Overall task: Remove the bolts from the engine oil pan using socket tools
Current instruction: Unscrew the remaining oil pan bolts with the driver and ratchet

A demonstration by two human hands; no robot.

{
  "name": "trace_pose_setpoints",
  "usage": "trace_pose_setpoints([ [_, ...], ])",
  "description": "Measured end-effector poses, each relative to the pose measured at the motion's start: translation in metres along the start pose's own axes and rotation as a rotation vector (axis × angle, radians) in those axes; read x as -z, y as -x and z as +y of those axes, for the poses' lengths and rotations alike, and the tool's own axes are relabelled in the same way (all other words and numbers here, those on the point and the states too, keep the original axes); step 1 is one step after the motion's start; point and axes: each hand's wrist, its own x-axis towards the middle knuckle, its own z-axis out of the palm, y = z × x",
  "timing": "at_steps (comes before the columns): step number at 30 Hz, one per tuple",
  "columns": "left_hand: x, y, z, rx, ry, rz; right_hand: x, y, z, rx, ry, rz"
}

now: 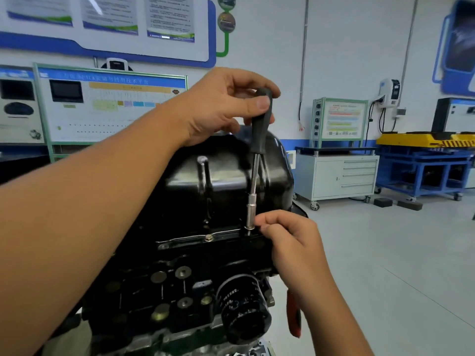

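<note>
Left hand (218,106) grips socket driver (259,150) handle, frame centre, for turning. Right hand (288,235) pinches socket (250,214), probably steadying it on flange bolt; oil pan (226,176) upturned for access.

Under your left hand (218,106) the socket driver (257,160) has a matt dark plastic-looking handle and a bright polished metal shaft, its socket beside your right hand (290,237), against the glossy black-painted oil pan (226,176) and a dull metal bolt (208,237).

One socket driver (257,160), one visible bolt (208,237), two hands (221,106) (290,240).
</note>
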Motion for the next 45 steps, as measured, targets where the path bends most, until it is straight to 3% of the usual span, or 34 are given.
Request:
trace_pose_setpoints([
  [3, -0.003, -0.005, -0.007, -0.014, 0.030, 0.098, 0.001, 0.000, 0.002, -0.040, -0.125, 0.025],
  [7, -0.011, -0.008, -0.010, -0.030, -0.036, 0.167, -0.005, 0.007, 0.003, 0.087, 0.017, 0.099],
  [11, -0.012, 0.000, -0.009, -0.057, -0.041, 0.086, -0.014, 0.007, 0.003, 0.129, 0.083, 0.175],
  [18, -0.004, 0.006, -0.007, -0.010, 0.154, -0.053, 0.005, 0.000, 0.002, 0.112, 0.127, -0.032],
  [25, -0.006, 0.006, -0.013, -0.071, 0.035, 0.175, 0.002, 0.003, 0.005, 0.020, -0.060, 0.008],
  [29, -0.008, 0.009, -0.009, -0.068, 0.005, 0.074, -0.005, 0.005, 0.004, 0.041, -0.049, 0.069],
  [36, 0.002, 0.012, -0.008, 0.003, 0.222, -0.053, -0.008, 0.007, 0.006, 0.097, 0.016, 0.132],
  [42, -0.005, 0.008, -0.013, -0.028, 0.138, 0.150, -0.015, 0.008, 0.005, 0.101, 0.051, 0.196],
  [45, -0.007, 0.008, -0.009, -0.006, 0.095, 0.101, -0.018, 0.008, 0.004, 0.102, 0.051, 0.218],
])
